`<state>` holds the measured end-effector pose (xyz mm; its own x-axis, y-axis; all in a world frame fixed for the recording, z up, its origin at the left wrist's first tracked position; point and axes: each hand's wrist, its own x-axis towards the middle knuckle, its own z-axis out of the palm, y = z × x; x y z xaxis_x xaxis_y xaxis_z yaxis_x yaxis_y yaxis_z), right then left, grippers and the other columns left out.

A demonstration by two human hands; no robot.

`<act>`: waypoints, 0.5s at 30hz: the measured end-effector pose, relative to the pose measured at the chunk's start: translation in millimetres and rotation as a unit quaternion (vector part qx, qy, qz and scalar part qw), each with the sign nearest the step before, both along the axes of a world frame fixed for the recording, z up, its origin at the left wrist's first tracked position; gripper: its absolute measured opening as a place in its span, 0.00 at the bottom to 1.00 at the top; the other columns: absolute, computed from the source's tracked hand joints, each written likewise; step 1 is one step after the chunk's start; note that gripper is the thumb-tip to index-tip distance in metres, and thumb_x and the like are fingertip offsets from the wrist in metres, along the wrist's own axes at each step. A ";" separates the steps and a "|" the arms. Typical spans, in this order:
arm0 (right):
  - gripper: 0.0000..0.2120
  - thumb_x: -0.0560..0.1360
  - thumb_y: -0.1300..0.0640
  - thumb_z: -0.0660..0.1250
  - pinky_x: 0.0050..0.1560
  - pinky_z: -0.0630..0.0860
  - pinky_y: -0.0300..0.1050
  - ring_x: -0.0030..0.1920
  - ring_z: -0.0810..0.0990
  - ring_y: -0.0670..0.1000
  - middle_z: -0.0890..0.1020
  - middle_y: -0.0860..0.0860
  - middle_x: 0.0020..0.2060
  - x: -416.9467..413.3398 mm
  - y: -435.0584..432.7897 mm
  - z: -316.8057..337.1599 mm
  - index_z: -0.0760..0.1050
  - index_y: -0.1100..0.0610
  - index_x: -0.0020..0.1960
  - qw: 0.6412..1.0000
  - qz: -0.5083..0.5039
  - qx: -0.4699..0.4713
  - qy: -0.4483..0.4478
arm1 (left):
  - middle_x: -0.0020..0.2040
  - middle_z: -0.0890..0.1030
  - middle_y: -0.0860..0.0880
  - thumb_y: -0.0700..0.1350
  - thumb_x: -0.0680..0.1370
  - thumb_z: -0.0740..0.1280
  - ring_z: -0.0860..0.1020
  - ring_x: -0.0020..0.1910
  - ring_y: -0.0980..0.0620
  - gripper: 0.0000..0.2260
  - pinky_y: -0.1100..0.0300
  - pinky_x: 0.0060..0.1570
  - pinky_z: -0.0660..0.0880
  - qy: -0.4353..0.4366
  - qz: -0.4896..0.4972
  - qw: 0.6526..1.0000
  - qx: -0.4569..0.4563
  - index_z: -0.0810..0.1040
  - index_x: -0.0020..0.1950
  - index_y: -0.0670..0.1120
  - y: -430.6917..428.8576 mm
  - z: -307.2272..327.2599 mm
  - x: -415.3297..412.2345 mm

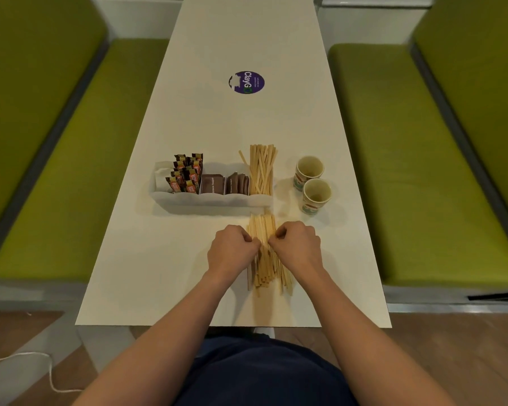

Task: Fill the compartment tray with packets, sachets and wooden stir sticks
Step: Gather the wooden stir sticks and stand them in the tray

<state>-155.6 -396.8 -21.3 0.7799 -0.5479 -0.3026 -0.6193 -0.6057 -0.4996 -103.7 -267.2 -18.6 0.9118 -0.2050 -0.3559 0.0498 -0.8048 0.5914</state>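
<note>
A white compartment tray (208,199) stands across the middle of the white table. Its left part holds white sachets (162,178) and upright orange-and-brown packets (186,174). The two middle parts hold brown sachets (213,184). Its right part holds wooden stir sticks (261,168) leaning back. In front of the tray lies a loose bundle of stir sticks (264,230) on the table. My left hand (232,250) and my right hand (298,247) press in on this bundle from both sides, fingers curled around the sticks.
Two paper cups (313,183) stand just right of the tray. A round purple sticker (247,82) lies farther up the table (188,273). Green benches (423,171) flank the table on both sides. A white cord (41,364) lies on the floor at lower left.
</note>
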 end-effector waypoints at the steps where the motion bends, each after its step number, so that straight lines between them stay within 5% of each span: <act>1: 0.08 0.74 0.51 0.70 0.44 0.76 0.46 0.47 0.82 0.55 0.85 0.51 0.44 0.4 0.2 -0.7 0.84 0.53 0.49 1.000 -0.008 0.007 -0.003 | 0.34 0.82 0.51 0.48 0.72 0.70 0.80 0.37 0.51 0.08 0.55 0.39 0.79 0.006 0.006 1.000 -0.009 0.81 0.35 0.47 0.9 -0.6 1.0; 10: 0.10 0.71 0.48 0.73 0.39 0.76 0.46 0.39 0.81 0.55 0.82 0.50 0.36 9.0 2.1 3.1 0.81 0.54 0.38 1.000 -0.016 -0.003 0.008 | 0.36 0.85 0.48 0.44 0.74 0.73 0.81 0.39 0.53 0.06 0.61 0.38 0.76 0.035 0.042 0.996 -0.073 0.87 0.38 0.45 7.8 -1.5 7.7; 15: 0.08 0.70 0.49 0.73 0.37 0.72 0.44 0.38 0.81 0.53 0.82 0.49 0.34 9.5 -3.0 3.3 0.82 0.53 0.37 0.999 -0.039 0.029 -0.002 | 0.38 0.85 0.51 0.44 0.73 0.73 0.82 0.41 0.53 0.04 0.55 0.44 0.82 0.046 0.052 0.993 -0.093 0.87 0.42 0.46 10.5 -2.6 10.6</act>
